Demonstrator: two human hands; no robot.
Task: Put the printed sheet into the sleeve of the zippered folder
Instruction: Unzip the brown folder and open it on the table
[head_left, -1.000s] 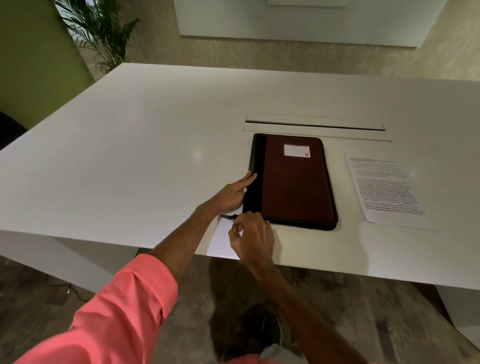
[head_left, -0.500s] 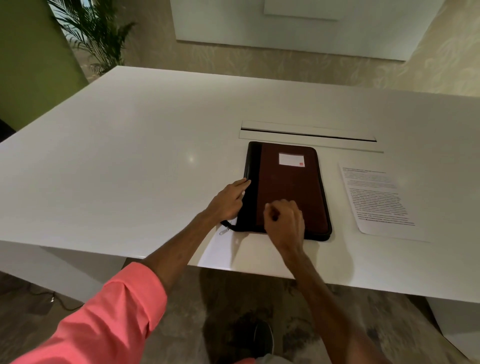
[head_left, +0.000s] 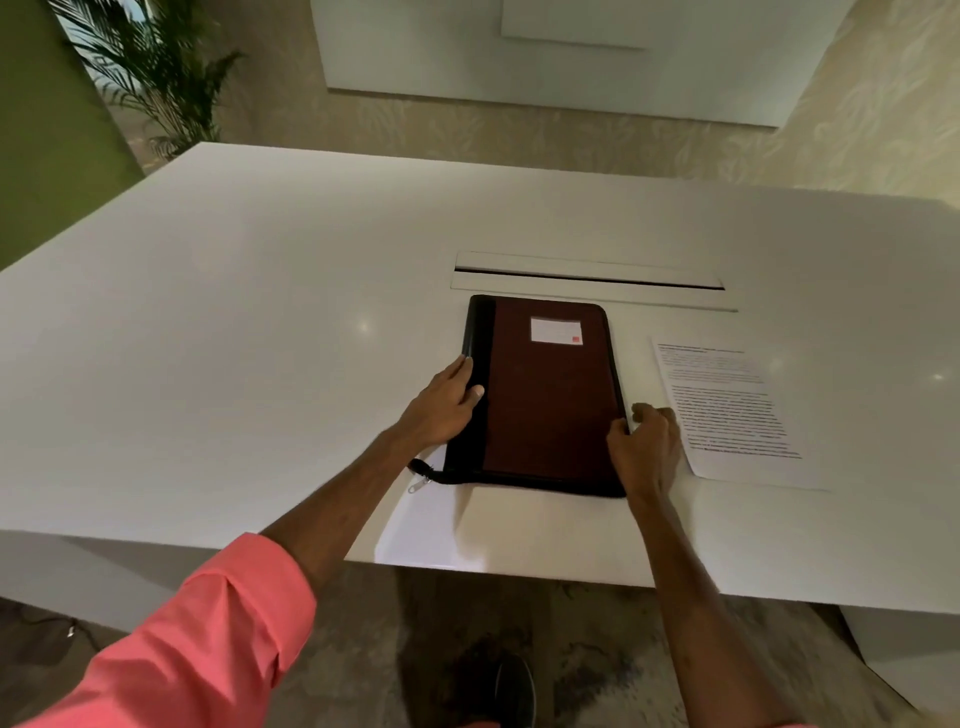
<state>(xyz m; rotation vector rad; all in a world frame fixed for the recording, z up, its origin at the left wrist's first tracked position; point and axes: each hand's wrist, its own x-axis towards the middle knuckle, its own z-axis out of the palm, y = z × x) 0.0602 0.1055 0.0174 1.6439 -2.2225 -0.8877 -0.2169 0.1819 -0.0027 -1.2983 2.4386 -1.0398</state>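
Note:
The zippered folder (head_left: 550, 405), dark brown with a black spine and a white label, lies closed on the white table (head_left: 234, 338). My left hand (head_left: 441, 405) rests flat on the spine at the folder's left edge, fingers straight. My right hand (head_left: 644, 447) sits at the folder's right edge, fingers curled and pinched on the zip line; the zipper pull is hidden under them. A zip tail with a silver tab (head_left: 421, 480) sticks out at the near left corner. The printed sheet (head_left: 727, 410) lies flat just right of the folder, beside my right hand.
A long cable slot (head_left: 587, 278) is set into the table just behind the folder. The table's near edge runs close below the folder. A potted palm (head_left: 156, 78) stands at the far left, beyond the table. My shoe (head_left: 514, 691) shows on the floor.
My right hand has travelled from the folder's near left corner along the near edge and round to the right edge. The left hand stays on the spine.

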